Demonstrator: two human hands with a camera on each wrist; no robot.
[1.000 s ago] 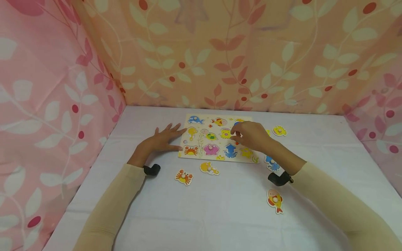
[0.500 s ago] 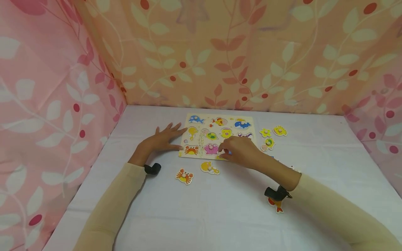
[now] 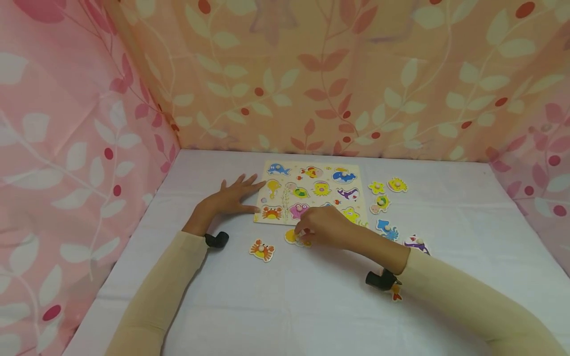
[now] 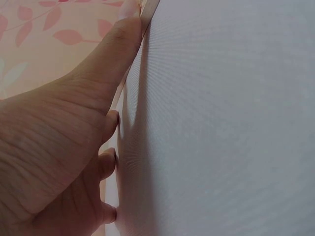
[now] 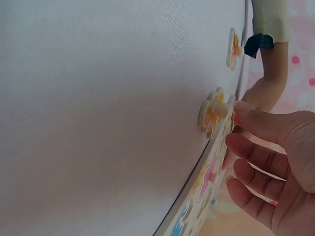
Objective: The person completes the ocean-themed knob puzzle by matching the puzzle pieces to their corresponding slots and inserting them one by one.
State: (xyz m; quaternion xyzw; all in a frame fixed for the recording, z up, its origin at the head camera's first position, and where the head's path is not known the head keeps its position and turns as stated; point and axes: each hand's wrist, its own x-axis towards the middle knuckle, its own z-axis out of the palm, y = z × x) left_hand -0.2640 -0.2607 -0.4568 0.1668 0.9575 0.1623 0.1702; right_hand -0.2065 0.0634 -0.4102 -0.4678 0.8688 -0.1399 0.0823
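A wooden puzzle board [image 3: 306, 165] with printed sea animals lies at the back of the table. My left hand [image 3: 231, 198] rests at its left side with fingers spread; in the left wrist view the thumb [image 4: 115, 46] is at the board's edge. My right hand [image 3: 327, 226] is over the board's front edge, at a yellow seahorse puzzle piece [image 3: 291, 237] that it partly covers. In the right wrist view, the thumb tip is right by this piece's knob [image 5: 222, 109], the other fingers loosely bent and apart from it. The seahorse piece lies in front of the board.
A crab piece [image 3: 261, 250] lies front left. Right of the board are a star [image 3: 376, 187], a spiky yellow fish [image 3: 397, 185], a turtle [image 3: 380, 204], a squid [image 3: 386, 230] and a purple piece [image 3: 416, 243]. The right wrist partly hides a fish piece [image 3: 396, 295].
My right hand has moved from the board's upper right, leftward and toward me, to the seahorse piece, uncovering the blue whale on the board. The left hand has stayed put.
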